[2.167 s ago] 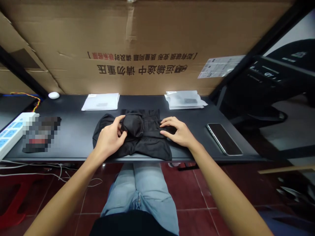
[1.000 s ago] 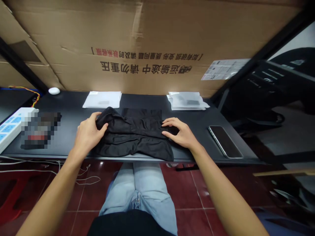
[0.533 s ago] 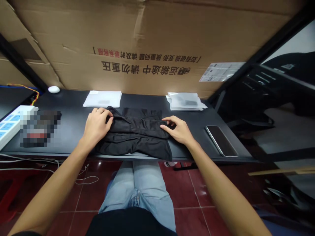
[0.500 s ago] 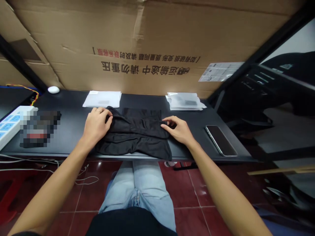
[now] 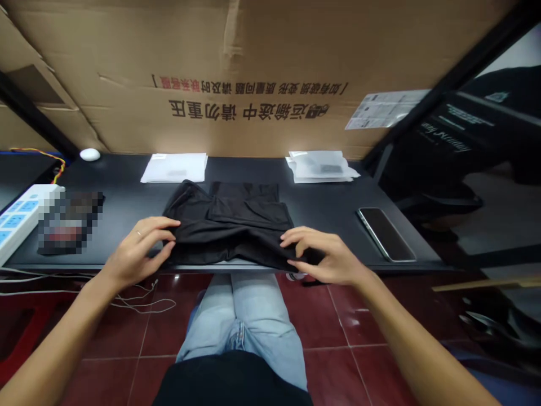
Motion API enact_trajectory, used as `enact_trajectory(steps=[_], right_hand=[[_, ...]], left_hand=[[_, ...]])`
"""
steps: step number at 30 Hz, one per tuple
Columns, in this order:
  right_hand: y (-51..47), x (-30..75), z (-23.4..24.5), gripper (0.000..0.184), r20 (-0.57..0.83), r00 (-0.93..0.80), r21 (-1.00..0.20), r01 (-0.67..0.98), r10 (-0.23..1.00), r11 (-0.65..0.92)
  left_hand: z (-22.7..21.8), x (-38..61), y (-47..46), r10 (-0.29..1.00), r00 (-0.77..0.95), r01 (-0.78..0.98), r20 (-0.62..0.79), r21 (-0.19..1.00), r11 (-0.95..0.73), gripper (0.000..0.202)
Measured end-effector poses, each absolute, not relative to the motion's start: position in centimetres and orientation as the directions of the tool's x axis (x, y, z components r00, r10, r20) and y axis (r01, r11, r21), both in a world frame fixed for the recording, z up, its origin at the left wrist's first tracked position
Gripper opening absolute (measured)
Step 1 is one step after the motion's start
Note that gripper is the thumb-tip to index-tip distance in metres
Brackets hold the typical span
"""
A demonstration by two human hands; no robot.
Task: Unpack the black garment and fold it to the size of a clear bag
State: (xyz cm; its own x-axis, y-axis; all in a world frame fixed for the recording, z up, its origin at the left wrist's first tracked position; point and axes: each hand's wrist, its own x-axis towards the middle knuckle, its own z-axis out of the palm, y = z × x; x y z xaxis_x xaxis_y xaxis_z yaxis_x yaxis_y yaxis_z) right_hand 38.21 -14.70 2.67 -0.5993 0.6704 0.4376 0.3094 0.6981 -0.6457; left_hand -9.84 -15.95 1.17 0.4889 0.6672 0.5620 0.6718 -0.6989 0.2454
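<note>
A black garment (image 5: 230, 223) lies partly folded on the black desk (image 5: 329, 200), its near edge at the desk's front edge. My left hand (image 5: 137, 251) pinches the garment's near left corner, thumb under and fingers over. My right hand (image 5: 325, 256) grips the near right corner at the desk's front edge, fingers curled onto the cloth. Both hands are closed on the fabric.
Two stacks of clear plastic bags (image 5: 175, 167) (image 5: 321, 166) lie at the back of the desk. A phone (image 5: 386, 234) rests at the right, a white power strip (image 5: 19, 217) and a blurred object (image 5: 70, 223) at the left, a white mouse (image 5: 90, 154) far left. A big cardboard box (image 5: 253, 73) stands behind.
Both hands have moved from the garment's middle sides back to its near corners at the desk's front edge. The left side of the cloth now lies flatter.
</note>
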Motion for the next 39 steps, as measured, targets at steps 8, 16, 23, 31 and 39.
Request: enact_trajectory(steps=[8, 16, 23, 31, 39], right_hand=[[-15.3, 39.0, 1.5, 0.022, 0.417, -0.734, -0.387, 0.391, 0.537, 0.835], [-15.8, 39.4, 1.3, 0.023, 0.437, -0.775, -0.226, 0.396, 0.456, 0.890], [-12.1, 39.6, 2.4, 0.020, 0.507, -0.619, -0.236, 0.569, 0.600, 0.787], [-7.2, 39.7, 3.1, 0.023, 0.368, -0.787, -0.032, 0.522, 0.496, 0.852], [-1.8, 38.4, 3.1, 0.024, 0.474, -0.497, -0.293, 0.690, 0.727, 0.662]], left_hand=[[-1.5, -11.7, -17.2, 0.683, 0.625, 0.649, 0.379, 0.234, -0.724, 0.010], [0.1, -11.3, -17.3, 0.658, 0.657, 0.636, 0.367, 0.200, -0.746, 0.013], [3.9, -5.9, -13.4, 0.531, 0.707, 0.528, 0.468, 0.149, -0.836, 0.013], [4.6, -0.9, -7.2, 0.555, 0.794, 0.541, 0.249, 0.127, -0.831, 0.026], [5.3, 0.5, -5.3, 0.794, 0.509, 0.780, 0.333, 0.213, -0.589, 0.017]])
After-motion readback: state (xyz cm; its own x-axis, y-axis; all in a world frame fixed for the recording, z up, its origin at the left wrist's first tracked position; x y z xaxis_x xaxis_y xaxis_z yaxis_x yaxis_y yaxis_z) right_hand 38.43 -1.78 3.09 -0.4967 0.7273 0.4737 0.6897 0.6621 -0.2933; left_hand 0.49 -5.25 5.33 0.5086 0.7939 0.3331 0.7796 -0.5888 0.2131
